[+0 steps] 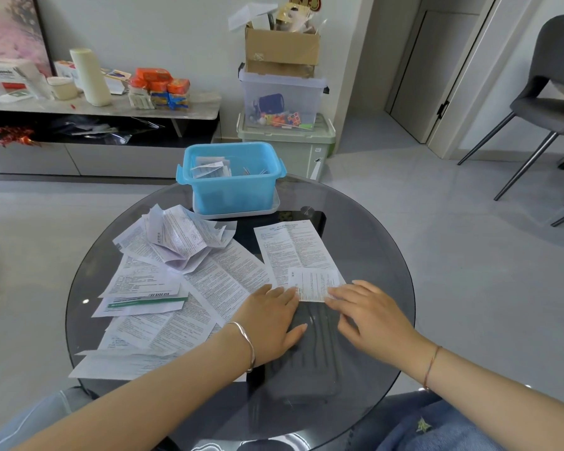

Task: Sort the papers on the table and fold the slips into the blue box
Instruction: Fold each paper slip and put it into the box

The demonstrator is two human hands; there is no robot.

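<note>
From the head camera, a round dark glass table (372, 239) carries everything. At its far edge stands the blue box (232, 190), open, sitting on a pale lid (274, 208); a few folded slips (210, 169) lie inside, toward its left wall. The left half of the table is covered by a loose spread of printed leaflets (163, 288), running from the near-left edge up toward the box, with crumpled sheets (176, 239) heaped on top at the far end.

Right of centre a long leaflet (290, 249) lies flat. A small folded slip (313, 283) rests over its near end. The left hand (274, 320) lies flat on the glass, fingers straight, fingertips touching the slip's left edge. The right hand (372, 315), fingers extended, presses on the slip's right near corner. Neither hand grips anything. A silver bangle (246, 340) circles the left wrist, and a thin red cord (432, 362) circles the right.
</note>
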